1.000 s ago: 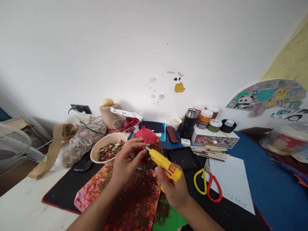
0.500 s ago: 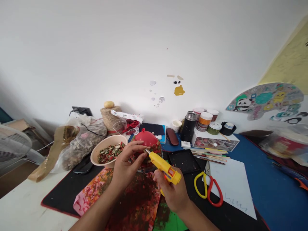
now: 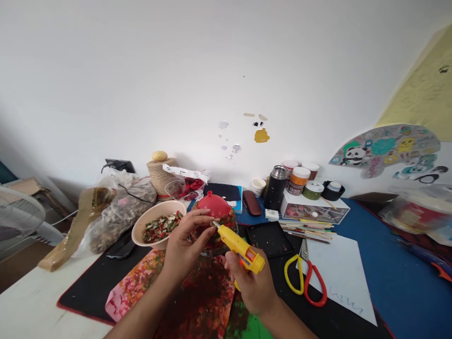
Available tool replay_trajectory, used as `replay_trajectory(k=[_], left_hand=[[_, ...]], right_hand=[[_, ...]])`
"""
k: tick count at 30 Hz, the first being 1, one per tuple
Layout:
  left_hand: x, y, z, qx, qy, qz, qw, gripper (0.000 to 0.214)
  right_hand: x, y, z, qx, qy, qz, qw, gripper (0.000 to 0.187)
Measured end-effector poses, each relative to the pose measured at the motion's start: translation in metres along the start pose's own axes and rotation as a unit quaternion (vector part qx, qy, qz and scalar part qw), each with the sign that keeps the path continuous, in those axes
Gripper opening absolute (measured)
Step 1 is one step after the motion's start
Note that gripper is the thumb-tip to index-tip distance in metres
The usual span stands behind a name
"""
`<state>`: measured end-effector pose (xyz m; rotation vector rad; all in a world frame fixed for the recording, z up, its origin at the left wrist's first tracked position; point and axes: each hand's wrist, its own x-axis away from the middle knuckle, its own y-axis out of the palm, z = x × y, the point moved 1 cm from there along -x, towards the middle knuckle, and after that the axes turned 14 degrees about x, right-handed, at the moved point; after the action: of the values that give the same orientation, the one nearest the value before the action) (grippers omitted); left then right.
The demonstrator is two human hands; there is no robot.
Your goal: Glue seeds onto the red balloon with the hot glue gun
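Note:
My right hand (image 3: pixel 252 285) is wrapped round a yellow glue gun (image 3: pixel 238 245), whose metal nozzle points up and left. At the nozzle tip, my left hand (image 3: pixel 187 242) pinches a small piece (image 3: pixel 212 223) between thumb and fingers; it looks like one of the painted bits in the bowl, though mostly hidden. Just behind both hands stands a red balloon (image 3: pixel 214 204), its lower part covered with red and green pieces. To the left, a beige bowl (image 3: pixel 138 225) holds several such red, green and pale pieces.
Paint-stained paper (image 3: pixel 197 306) lies under my hands on a black mat (image 3: pixel 84 292). Yellow-and-red-handled scissors (image 3: pixel 306 278) rest on the right by white paper (image 3: pixel 346 278). Behind are a black tray (image 3: pixel 270 238), a black flask (image 3: pixel 275 188), paint jars (image 3: pixel 299 180) and a twine spool (image 3: pixel 160 178).
The camera view has shifted slightly. Both hands keep nearly the same pose, with the glue gun's nozzle still at the small piece in my left fingers.

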<state>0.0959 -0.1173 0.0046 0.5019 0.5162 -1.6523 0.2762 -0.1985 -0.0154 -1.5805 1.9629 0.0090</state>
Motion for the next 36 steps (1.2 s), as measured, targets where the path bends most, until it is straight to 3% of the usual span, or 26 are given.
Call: replay_trajectory(k=[36], left_hand=[[0.0007,-0.0034,-0.0061,0.036,-0.021,0.019,0.999,0.012]], right_hand=[[-0.0007,0.0013,0.0004,-0.008,0.015,-0.009,1.000,0.054]])
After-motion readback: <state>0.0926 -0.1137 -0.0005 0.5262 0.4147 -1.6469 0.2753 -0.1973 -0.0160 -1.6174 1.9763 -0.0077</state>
